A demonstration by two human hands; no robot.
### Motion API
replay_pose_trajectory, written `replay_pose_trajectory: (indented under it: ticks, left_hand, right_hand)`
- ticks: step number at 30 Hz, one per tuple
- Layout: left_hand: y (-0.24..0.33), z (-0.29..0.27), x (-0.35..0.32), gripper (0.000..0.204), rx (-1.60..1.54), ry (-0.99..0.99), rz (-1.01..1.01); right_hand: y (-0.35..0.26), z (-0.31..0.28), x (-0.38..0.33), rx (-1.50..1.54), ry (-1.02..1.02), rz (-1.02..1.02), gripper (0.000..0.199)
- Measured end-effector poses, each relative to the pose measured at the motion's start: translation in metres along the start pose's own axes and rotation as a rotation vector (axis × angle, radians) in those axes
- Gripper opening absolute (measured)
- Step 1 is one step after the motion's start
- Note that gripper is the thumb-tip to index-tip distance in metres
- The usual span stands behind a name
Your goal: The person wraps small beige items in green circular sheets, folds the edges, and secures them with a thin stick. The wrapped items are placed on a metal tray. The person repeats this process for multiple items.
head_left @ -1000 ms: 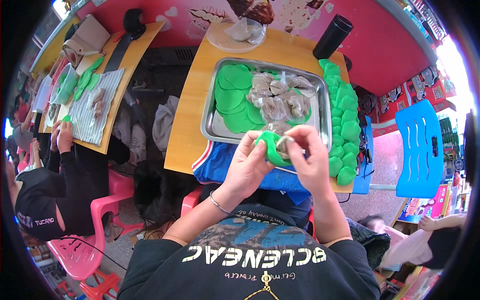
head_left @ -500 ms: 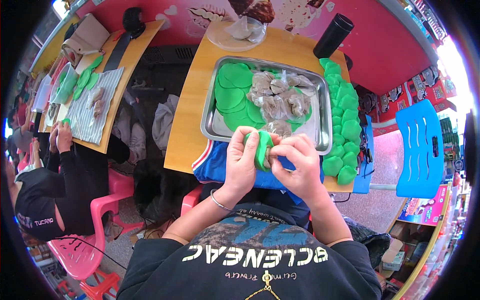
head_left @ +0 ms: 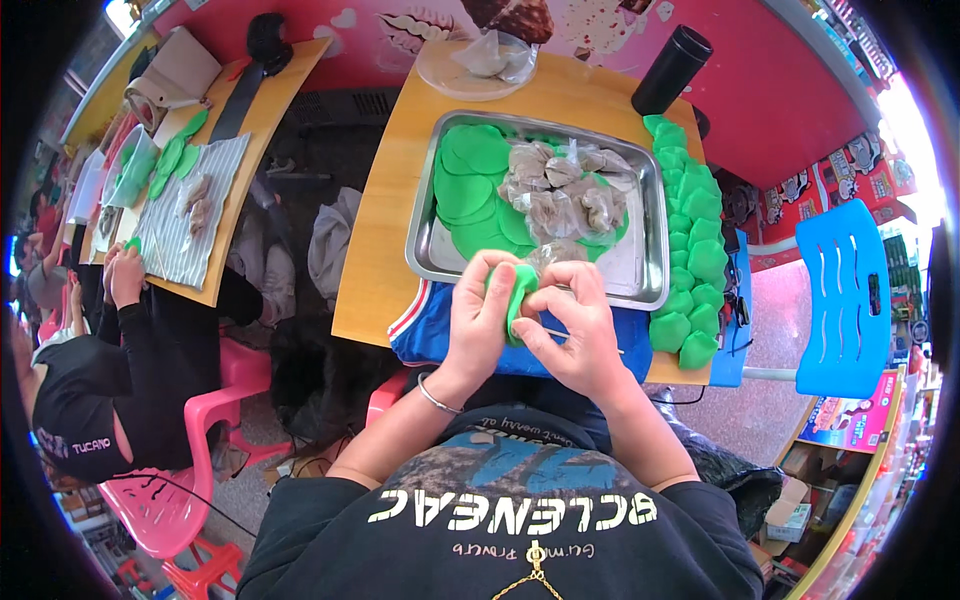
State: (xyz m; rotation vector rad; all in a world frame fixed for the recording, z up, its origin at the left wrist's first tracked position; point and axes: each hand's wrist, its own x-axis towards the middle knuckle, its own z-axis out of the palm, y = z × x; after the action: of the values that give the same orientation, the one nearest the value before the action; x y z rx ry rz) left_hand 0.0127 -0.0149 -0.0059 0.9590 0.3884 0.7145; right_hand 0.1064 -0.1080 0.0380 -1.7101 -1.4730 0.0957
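Observation:
My left hand (head_left: 478,315) holds a folded green dough wrapper (head_left: 519,298) above the near edge of the metal tray (head_left: 418,225). The thumb and fingers of my right hand (head_left: 578,335) pinch the wrapper's right edge. What lies inside the fold is hidden now. A thin pale tip shows by the right palm; I cannot make out what it is. Flat green rounds (head_left: 466,190) overlap on the tray's left side. Clear plastic bags of brownish filling (head_left: 563,185) lie at its middle and right. Folded green pieces (head_left: 704,262) stand in rows along the table's right edge.
Behind the tray are a plate with a plastic bag (head_left: 480,70) and a black cylinder (head_left: 672,70). Blue cloth (head_left: 430,325) lies before the tray. A blue chair (head_left: 845,300) stands right. At left, another person (head_left: 120,370) works at a second table.
My right fingers have closed in on the wrapper, which is folded narrower; the brown filling seen at its right side is now out of sight. The view has shifted slightly.

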Motion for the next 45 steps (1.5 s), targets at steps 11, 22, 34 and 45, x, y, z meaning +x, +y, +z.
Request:
replay_pose_trajectory:
  ticks: [11,22,34,45]
  left_hand:
    - [0.004,0.009,0.002,0.032,0.163,0.068,0.179]
    - [0.016,0.01,0.0,0.037,0.047,0.13,0.205]
    - [0.014,0.0,0.0,0.035,0.068,0.008,0.201]
    - [0.008,0.004,0.006,0.024,-0.226,0.057,0.086]
  right_hand:
    - [0.001,0.015,-0.011,-0.079,0.165,-0.007,0.022]
    - [-0.003,0.007,0.007,0.098,0.177,0.067,0.022]
    - [-0.009,0.008,0.02,-0.024,-0.059,-0.004,0.028]
    - [-0.004,0.009,0.009,-0.017,0.096,0.013,0.029]
